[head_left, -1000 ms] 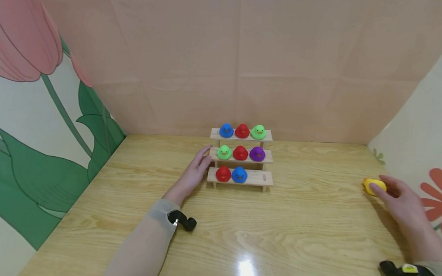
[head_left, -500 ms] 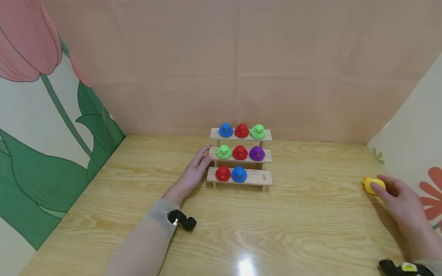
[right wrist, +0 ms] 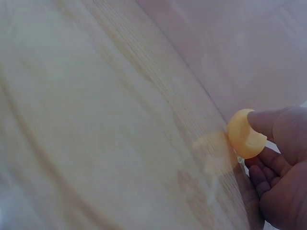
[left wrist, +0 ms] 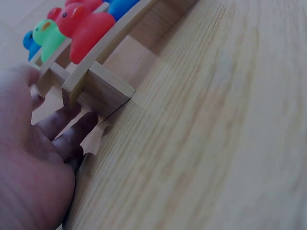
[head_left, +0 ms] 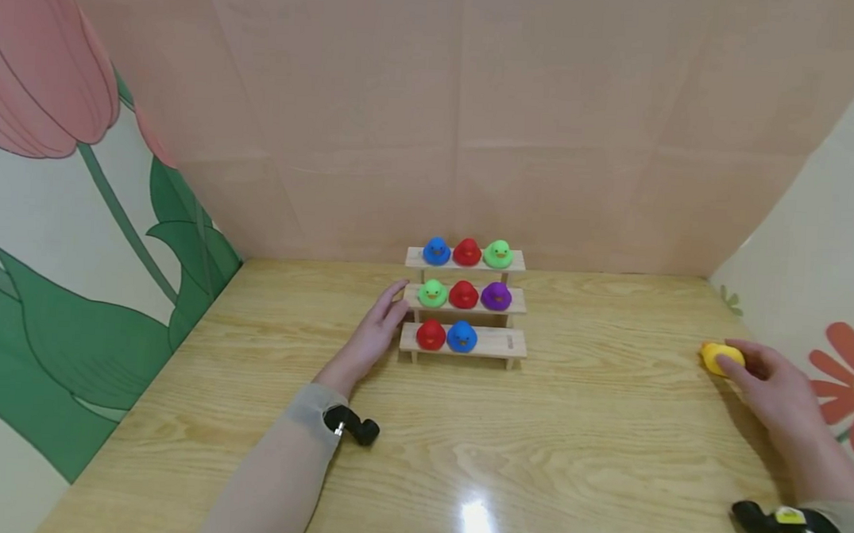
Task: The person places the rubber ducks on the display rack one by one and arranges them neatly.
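At the right of the table, my right hand (head_left: 780, 385) pinches a yellow rubber duck (head_left: 722, 360) between thumb and fingers. The right wrist view shows the thumb over the rounded yellow duck (right wrist: 245, 134), which sits just above the wood. My left hand (head_left: 377, 328) lies along the left end of a three-step wooden stand (head_left: 491, 345), its fingers loosely extended. Seen from the left wrist, the thumb and fingertips (left wrist: 88, 122) are right at the stand's end. On the front step are a red duck (head_left: 432, 336) and a blue duck (head_left: 462, 337), with bare wood to their right.
The middle step bears a green duck (head_left: 433, 294), a red duck (head_left: 464, 295) and a purple duck (head_left: 496, 296). Along the top step are a blue, a red and a green duck (head_left: 498, 254). A pinkish backdrop (head_left: 354, 136) rises behind the table (head_left: 570, 440).
The view has shifted very slightly. Both hands, the yellow duck and the stand stay practically where they were.
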The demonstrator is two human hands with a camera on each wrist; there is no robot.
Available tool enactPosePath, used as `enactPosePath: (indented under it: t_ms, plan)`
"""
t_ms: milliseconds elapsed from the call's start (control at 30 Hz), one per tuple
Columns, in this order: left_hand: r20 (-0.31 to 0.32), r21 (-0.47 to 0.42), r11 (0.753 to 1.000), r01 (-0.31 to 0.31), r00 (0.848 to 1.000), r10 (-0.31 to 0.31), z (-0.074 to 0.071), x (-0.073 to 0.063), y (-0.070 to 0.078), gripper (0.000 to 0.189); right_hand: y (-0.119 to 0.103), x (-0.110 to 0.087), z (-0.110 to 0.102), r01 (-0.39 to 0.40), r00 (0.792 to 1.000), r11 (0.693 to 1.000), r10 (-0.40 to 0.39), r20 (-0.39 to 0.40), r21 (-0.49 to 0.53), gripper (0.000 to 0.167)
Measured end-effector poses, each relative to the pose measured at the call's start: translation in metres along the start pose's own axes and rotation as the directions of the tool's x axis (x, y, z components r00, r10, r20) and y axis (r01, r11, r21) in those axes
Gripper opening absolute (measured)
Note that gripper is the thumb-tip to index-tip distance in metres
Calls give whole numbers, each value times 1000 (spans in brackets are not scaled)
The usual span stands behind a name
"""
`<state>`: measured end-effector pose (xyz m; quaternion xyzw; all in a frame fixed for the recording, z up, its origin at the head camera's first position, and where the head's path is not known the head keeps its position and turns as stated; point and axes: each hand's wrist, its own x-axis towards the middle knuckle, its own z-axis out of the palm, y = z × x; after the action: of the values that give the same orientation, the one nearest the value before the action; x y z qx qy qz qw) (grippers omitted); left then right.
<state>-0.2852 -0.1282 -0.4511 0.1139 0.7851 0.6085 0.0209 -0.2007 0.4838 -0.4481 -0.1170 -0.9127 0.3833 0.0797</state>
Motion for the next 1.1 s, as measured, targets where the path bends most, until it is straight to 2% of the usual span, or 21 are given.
enactPosePath:
  t_ms: [267, 433, 500, 700, 900, 1100]
  plan:
    - [6, 0, 1000, 6, 1000, -6, 0, 0, 0, 55, 1, 0, 2, 16, 1000, 1000, -16, -22, -24, 80]
    - [5, 0, 1000, 6, 1000, -6, 0, 0, -1, 55, 3, 1, 3, 36, 997, 999, -37, -72, -14, 73]
    - [4, 0, 1000, 7, 1000, -7, 0, 0, 0, 54, 4, 2, 3, 44, 995, 999, -43, -95, 11, 67]
    - [6, 1, 1000, 4, 1000, -4, 0, 0, 1, 54, 4, 0, 5, 94, 990, 989, -81, -111, 116, 32]
    - [9, 9, 1000, 3, 1000, -3, 0, -1, 2, 54, 2, 0, 7, 95, 993, 988, -85, -82, 119, 39]
    - [8, 14, 1000, 9, 1000, -9, -1, 0, 0, 54, 3, 2, 8, 100, 994, 975, -90, -60, 200, 38]
